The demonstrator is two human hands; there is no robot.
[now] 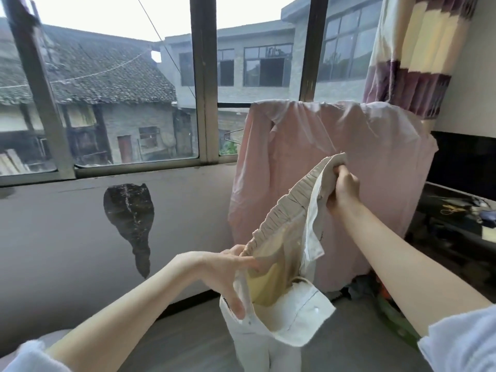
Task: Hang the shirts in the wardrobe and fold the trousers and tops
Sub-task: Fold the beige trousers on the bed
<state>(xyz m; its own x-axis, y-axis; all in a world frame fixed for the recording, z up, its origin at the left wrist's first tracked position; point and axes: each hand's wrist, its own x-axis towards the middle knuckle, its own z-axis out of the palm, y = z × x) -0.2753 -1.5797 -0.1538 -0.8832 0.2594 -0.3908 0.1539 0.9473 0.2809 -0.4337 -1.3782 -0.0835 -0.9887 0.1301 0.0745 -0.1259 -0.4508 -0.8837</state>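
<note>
Two bare hands hold up a pair of cream trousers (284, 264) by the waistband, in front of a pink shirt (349, 162) that hangs spread wide below the window (128, 89). I take the pink shirt as my landmark.

My left hand (228, 272), low and left of the shirt, pinches the near end of the waistband, thumb on the outer face and fingers curled behind the cloth. My right hand (343, 189), directly in front of the shirt's middle, is clenched on the far end of the band; its fingertips are buried in the fabric and I cannot see them.

The waistband is gathered elastic, puckered into fine ridges, stretched in a slant between the hands. The trouser legs drop past the bottom edge and are cut off. A white pocket lining flaps loose inside, and the inner cloth shows yellowish.

Whatever carries the shirt is hidden behind it. A thin wire hanger (232, 135) peeks out at its left edge. Right of the shirt, a dark surface (456, 210) bears small clutter I cannot make out. A striped curtain (418, 49) hangs above the shirt's right shoulder.
</note>
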